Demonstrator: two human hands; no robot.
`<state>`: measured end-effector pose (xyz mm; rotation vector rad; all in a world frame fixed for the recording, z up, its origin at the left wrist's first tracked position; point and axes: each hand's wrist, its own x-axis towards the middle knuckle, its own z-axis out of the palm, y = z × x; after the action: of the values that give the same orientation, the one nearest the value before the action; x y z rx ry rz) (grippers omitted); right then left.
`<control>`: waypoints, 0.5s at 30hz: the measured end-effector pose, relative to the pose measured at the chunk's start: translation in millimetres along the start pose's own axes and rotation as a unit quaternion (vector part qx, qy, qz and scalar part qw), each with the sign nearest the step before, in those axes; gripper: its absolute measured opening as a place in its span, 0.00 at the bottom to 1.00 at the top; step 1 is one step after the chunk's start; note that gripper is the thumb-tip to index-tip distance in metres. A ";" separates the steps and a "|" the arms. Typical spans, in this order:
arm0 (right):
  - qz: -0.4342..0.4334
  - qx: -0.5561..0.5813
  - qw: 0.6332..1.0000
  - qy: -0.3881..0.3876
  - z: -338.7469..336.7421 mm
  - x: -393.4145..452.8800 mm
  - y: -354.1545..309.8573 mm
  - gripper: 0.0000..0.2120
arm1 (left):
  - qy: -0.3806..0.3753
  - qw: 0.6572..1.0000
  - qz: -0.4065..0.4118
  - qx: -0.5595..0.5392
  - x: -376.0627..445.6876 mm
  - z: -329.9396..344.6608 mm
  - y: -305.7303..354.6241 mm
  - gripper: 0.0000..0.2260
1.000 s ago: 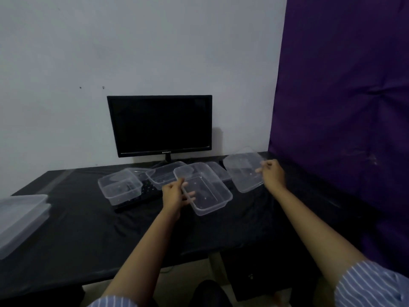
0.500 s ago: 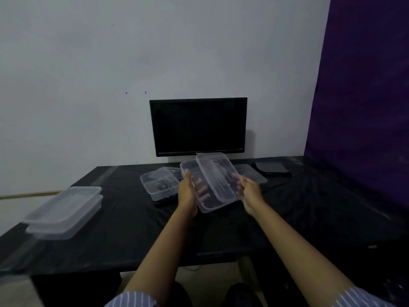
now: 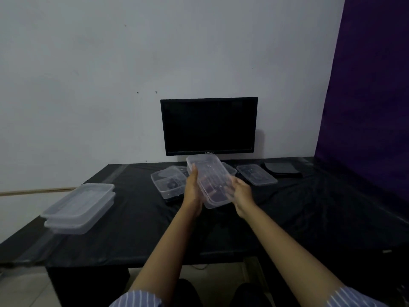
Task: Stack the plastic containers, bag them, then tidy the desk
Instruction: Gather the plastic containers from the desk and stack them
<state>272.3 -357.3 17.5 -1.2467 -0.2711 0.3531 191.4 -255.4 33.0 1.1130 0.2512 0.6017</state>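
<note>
Centrally in the frame, the left hand [image 3: 193,189] and right hand [image 3: 241,194], fingers curled, clasp opposite sides of nested clear rectangular plastic containers [image 3: 209,180], likely seating them together.

A plain home office corner, by the look of it: a dark monitor [image 3: 209,126] stands switched off against a bare white wall [image 3: 110,74], on a desk [image 3: 137,235] draped in black sheeting. A purple curtain [image 3: 371,85] hangs down the right side. Clear plastic containers [image 3: 79,207] lie scattered over the desk, more household than workplace, and a flat dark item [image 3: 282,169] sits at the back right. Pale tiled floor [image 3: 24,289] shows below the desk. Dim light, no shop fittings, no lab gear.
</note>
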 end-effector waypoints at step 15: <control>0.018 -0.135 0.990 -0.045 -11.7 -2.1 -10.8 0.27 | -0.096 0.993 0.012 0.062 -3.2 -8.0 0.2 0.20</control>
<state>276.2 -371.3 24.3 -1.5053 -0.3841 0.4142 184.9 -251.0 29.4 1.2872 0.1115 0.5012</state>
